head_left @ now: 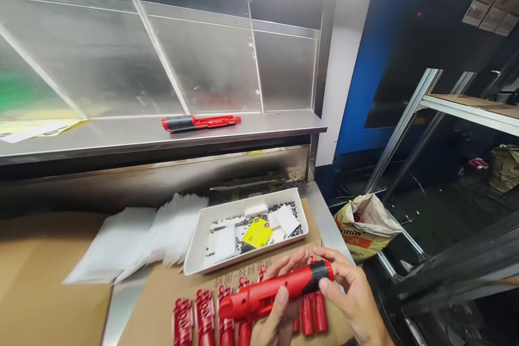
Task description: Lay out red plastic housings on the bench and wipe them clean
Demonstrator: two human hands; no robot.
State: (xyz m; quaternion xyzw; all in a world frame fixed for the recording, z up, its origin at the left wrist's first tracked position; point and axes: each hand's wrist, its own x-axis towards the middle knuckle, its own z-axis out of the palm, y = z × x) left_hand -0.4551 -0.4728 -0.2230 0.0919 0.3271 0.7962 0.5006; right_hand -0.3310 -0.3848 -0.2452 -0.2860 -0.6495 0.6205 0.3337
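Observation:
A red plastic tool housing with a black band near one end [259, 297] is held in both hands above the cardboard. My left hand [279, 308] wraps around its middle, thumb on the near side and fingers behind. My right hand [348, 286] grips the black-banded end between thumb and fingers. Below it, several similar red housings [205, 313] lie in a row on the cardboard sheet [150, 308], partly hidden by the hands. Another red and black housing [201, 123] rests on the metal shelf [267, 125].
Behind the hands sits a white tray [194, 251] with small black bits, white pads and a yellow card [258, 232]. White foam sheets [138, 238] are stacked left of it. An open sack [365, 227] and a metal-framed rack [405, 130] stand at the right.

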